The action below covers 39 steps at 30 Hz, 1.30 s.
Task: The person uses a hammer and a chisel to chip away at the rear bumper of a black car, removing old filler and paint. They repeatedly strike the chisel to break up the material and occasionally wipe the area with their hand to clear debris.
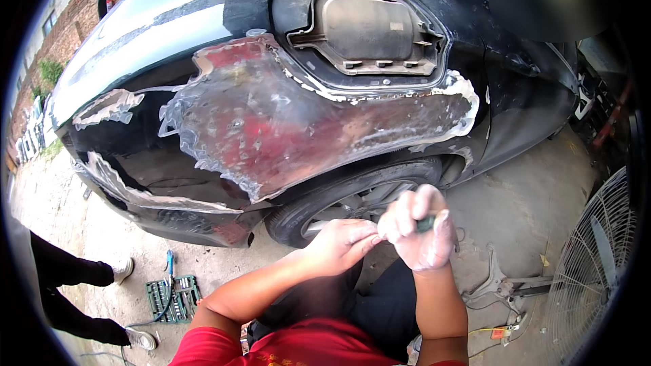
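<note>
1. Small dark tool [425,225]: only a short dark stub shows, sticking out of the right hand's fist, just below the car's rear wheel [352,207]. Kind of tool: cannot tell.
2. Right hand [420,230]: dusted white, fingers curled tight around the tool, thumb side up.
3. Left hand [342,244]: fingers pressed together, fingertips touching the right hand's knuckles at the tool. Holds nothing of its own that I can see.
4. Both hands sit in front of the wheel, low and centre.
5. Above the wheel: car body panel [271,122] sanded to bare metal with red patches and white filler at the edges. Rest of the paint is black.
6. Above that panel: fuel filler recess [366,30], flap off, grey insert showing.
7. Left of the wheel, on the concrete floor: open green socket set case [173,298], sockets in rows inside, a blue-handled tool [169,261] just beside it.
8. Further left: another person's legs [68,291] in dark trousers and light shoes.
9. Right of the wheel: a metal clamp-like tool [502,285] on the floor, then a standing fan [597,264].
</note>
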Each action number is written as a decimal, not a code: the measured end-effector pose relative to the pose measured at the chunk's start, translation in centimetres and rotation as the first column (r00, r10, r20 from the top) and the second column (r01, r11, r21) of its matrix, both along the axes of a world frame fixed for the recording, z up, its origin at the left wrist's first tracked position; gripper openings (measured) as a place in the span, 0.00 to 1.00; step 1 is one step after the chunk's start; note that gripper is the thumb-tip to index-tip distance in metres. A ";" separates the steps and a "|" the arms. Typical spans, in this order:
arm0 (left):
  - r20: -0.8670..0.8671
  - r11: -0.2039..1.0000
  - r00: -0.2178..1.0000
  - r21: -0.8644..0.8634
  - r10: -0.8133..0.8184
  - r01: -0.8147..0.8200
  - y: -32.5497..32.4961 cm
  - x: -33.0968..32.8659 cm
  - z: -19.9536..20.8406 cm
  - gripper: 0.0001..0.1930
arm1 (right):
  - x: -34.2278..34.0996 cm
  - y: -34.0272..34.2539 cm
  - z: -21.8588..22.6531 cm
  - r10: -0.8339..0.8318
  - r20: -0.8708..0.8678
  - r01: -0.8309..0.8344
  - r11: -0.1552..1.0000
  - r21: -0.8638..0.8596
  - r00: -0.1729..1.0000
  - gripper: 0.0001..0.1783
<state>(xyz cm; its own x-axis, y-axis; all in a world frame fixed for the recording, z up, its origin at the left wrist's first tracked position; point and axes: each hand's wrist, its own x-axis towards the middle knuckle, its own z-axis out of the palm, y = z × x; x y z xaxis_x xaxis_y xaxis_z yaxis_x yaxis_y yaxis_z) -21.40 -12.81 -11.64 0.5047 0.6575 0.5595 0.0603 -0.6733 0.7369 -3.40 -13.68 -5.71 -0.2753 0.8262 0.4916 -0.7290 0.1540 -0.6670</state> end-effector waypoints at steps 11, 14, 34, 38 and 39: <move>-0.275 0.915 0.934 0.388 0.228 -0.110 6.8 -2.8 -3.1 0.15 | 3.1 6.1 10.2 -0.311 -0.297 0.407 0.841 0.357 0.903 0.31; -0.285 0.969 0.928 0.119 0.241 -0.215 8.1 -3.4 -4.8 0.16 | 2.5 10.3 10.9 -0.434 -0.280 0.514 0.767 0.384 0.856 0.31; -0.143 0.783 0.812 0.402 0.566 -0.475 10.6 -2.9 -7.1 0.18 | 1.7 14.4 8.4 -0.436 -0.303 0.531 0.693 0.487 0.847 0.23; -0.160 0.800 0.816 0.372 0.556 -0.471 10.7 -3.0 -7.6 0.19 | 2.8 15.0 9.4 -0.514 -0.271 0.579 0.682 0.446 0.814 0.24; -0.149 0.791 0.814 0.385 0.561 -0.475 10.7 -3.0 -7.5 0.19 | 2.8 15.1 9.5 -0.497 -0.294 0.577 0.700 0.420 0.817 0.24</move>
